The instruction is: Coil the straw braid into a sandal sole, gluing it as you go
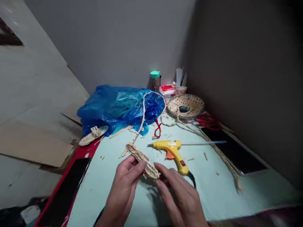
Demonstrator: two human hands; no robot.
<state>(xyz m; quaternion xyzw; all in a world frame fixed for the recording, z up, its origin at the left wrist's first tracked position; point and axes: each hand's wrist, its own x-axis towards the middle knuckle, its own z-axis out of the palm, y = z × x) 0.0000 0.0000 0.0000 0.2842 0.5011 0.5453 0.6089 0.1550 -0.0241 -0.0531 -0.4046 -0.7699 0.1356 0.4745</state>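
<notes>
Pale green tabletop [101,186] — yellow glue gun [173,149], crumpled blue bag [118,105] and red loop [158,126] upon it

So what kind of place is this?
It looks like a small craft corner, maybe in a home or workshop: a yellow glue gun on the table, a bundle of braided cord, and a woven basket.

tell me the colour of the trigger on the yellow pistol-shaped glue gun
The trigger is orange, best seen in the head view.
</notes>
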